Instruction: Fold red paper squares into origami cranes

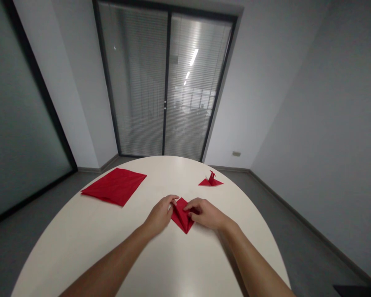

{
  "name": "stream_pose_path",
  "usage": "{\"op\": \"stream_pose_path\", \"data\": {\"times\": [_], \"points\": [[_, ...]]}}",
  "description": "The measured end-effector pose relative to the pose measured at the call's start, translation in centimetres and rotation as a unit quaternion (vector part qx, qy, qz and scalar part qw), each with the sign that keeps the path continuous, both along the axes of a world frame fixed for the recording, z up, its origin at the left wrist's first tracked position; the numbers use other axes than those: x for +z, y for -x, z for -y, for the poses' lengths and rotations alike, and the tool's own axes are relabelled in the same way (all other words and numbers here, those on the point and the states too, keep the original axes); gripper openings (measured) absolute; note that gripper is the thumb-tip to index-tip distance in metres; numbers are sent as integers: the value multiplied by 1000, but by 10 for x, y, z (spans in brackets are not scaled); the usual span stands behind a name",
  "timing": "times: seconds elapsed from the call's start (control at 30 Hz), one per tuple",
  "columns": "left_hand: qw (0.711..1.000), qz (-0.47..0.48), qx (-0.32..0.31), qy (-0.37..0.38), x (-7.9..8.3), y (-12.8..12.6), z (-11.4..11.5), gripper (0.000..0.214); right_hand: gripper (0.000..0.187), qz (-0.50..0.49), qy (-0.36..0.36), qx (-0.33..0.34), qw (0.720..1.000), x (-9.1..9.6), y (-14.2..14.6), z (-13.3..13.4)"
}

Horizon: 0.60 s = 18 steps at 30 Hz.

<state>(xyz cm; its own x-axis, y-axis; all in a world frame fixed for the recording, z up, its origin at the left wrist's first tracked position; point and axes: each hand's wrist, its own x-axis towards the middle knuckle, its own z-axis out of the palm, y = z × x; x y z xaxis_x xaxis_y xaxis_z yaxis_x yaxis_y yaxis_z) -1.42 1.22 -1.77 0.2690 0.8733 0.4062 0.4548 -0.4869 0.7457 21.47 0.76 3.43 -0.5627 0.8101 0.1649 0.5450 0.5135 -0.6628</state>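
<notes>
A small diamond of folded red paper (pixel 183 222) lies on the white round table (pixel 179 264), one corner pointing toward me. At its left edge is my left hand (pixel 160 214), with thumb and fingers closed on the paper's side. My right hand (pixel 207 212) pinches the right side, its index finger and thumb on a flap that looks partly lifted along the middle crease. The fingers hide parts of both side corners. Beyond my right hand stands a finished-looking red paper crane (pixel 211 180) with its wings spread.
A larger red paper sheet or stack (pixel 117 186) lies flat at the table's far left. Past the table's curved far edge are a glass door with blinds (pixel 139 82) and grey walls (pixel 266 74). A wall socket (pixel 236 154) sits low behind the table.
</notes>
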Motion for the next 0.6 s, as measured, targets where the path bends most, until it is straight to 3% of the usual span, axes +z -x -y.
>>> {"op": "stream_pose_path", "data": {"times": [0.27,0.43,0.6], "points": [[995,-87,-2,-38,5,5,-1,38,36,8,55,34,998,4,-9,-2],[992,-121,5,-40,8,4,2,36,32,7,52,62,997,10,-10,0],[990,-132,12,-37,10,4,4,35,30,-10,35,39,999,6,-11,-2]]}}
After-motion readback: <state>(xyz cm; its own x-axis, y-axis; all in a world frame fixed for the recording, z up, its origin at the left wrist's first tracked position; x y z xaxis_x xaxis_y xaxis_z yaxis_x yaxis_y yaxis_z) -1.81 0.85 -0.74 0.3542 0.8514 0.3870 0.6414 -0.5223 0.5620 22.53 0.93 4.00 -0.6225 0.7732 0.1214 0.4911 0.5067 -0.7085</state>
